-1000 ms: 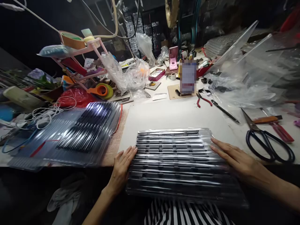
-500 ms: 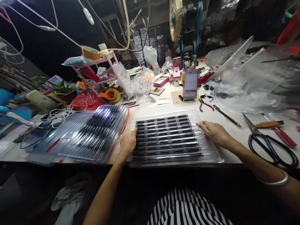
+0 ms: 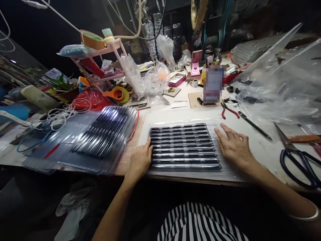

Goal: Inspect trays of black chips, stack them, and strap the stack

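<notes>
A clear plastic tray (image 3: 185,172) lies near the table's front edge, with several slim black pieces (image 3: 184,146) in parallel rows in its grooves. What these pieces are I cannot make out. My left hand (image 3: 139,158) is closed on the tray's left edge, thumb beside the rows. On the tray's right side rests my right hand (image 3: 234,146), open with its fingers spread, just beyond the ends of the black pieces. Left of my left hand is a ribbed clear tray stack (image 3: 100,134) that also shows dark strips.
Large scissors (image 3: 297,159), a black pen (image 3: 254,125) and red-handled pliers (image 3: 229,111) lie to the right. Behind are a phone on a stand (image 3: 213,85), crumpled plastic bags (image 3: 156,78) and a pink rack (image 3: 100,70). A white cable (image 3: 59,117) crosses the left stack.
My right hand has let go of the tray's right edge and now lies spread on that side. My left hand keeps its place at the left edge. The view has shifted slightly.
</notes>
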A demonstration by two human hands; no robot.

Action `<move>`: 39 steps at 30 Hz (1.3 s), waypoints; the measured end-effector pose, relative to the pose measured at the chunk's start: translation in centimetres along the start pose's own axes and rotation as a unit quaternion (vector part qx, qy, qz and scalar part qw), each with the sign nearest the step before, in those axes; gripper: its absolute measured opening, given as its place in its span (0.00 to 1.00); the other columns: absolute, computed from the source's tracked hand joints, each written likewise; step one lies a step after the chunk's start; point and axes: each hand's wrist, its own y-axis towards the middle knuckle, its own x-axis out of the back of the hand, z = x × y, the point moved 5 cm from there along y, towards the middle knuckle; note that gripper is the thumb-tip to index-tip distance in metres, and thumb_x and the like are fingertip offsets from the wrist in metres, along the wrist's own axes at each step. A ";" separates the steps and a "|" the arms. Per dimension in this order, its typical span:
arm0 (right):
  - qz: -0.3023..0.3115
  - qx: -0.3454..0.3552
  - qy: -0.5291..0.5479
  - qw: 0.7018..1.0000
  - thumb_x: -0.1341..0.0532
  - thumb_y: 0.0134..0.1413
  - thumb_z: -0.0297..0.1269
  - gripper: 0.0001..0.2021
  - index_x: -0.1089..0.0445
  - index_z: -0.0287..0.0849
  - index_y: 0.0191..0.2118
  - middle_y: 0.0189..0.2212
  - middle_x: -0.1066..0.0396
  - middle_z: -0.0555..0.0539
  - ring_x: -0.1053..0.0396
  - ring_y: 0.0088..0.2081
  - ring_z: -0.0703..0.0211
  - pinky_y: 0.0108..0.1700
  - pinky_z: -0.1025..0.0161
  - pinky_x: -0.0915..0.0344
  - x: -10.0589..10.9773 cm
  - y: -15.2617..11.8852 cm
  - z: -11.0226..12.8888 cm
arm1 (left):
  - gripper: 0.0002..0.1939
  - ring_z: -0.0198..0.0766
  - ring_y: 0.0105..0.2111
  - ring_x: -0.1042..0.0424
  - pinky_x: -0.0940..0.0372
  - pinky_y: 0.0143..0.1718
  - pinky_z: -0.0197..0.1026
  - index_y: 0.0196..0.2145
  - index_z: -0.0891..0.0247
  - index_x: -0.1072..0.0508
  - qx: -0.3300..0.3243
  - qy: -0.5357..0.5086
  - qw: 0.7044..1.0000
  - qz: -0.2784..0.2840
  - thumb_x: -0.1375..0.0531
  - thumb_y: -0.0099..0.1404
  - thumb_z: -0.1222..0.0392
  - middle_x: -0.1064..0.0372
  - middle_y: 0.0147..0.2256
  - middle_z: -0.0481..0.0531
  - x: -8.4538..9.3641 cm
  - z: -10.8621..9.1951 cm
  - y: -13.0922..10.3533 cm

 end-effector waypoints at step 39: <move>0.067 -0.091 0.175 0.978 0.60 0.64 0.47 0.28 0.44 0.32 0.60 0.59 0.44 0.31 0.43 0.58 0.38 0.53 0.40 0.42 -2.5 -0.2 -1.3 | 0.10 0.46 0.40 0.35 0.43 0.46 0.49 0.29 0.67 0.30 -0.238 0.022 0.970 0.037 0.49 0.62 0.73 0.32 0.35 0.60 1.6 -1.9 9.7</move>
